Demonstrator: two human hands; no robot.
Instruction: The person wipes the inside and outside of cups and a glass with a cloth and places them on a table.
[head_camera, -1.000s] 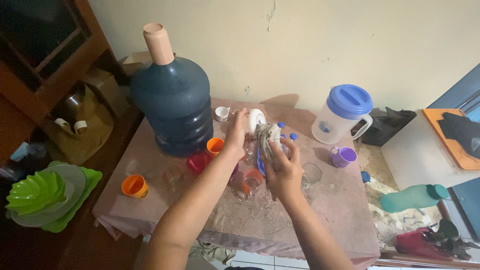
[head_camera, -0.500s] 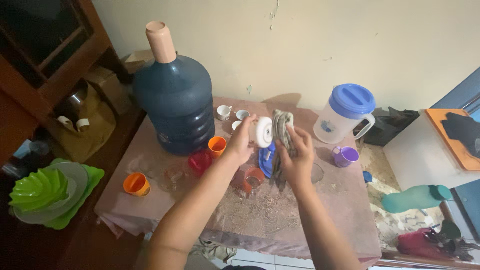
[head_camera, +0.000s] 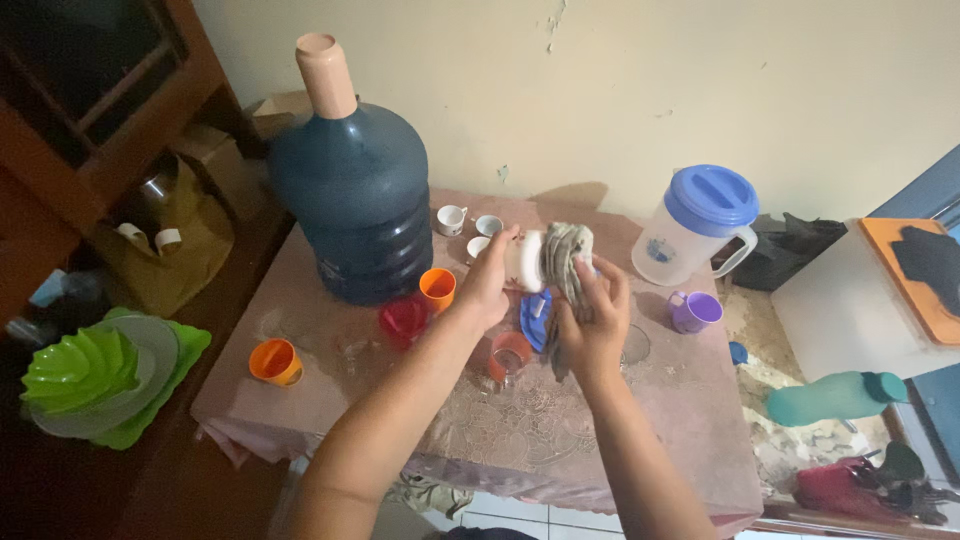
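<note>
The left hand (head_camera: 490, 285) had its grip closed on a small white cup (head_camera: 527, 260), held up in the air above the table (head_camera: 560, 440). The right hand (head_camera: 592, 325) had its grip closed on a grey cloth (head_camera: 566, 258), and the cloth pressed against the cup. Under the hands sat a blue lid (head_camera: 534, 318) and a clear glass with an orange rim (head_camera: 510, 355). A red cup (head_camera: 404, 320) and an orange cup (head_camera: 437, 288) stood by the big blue water bottle (head_camera: 352, 200). A jug with a blue lid (head_camera: 695, 225) and a purple mug (head_camera: 694, 311) stood well off to the right.
</note>
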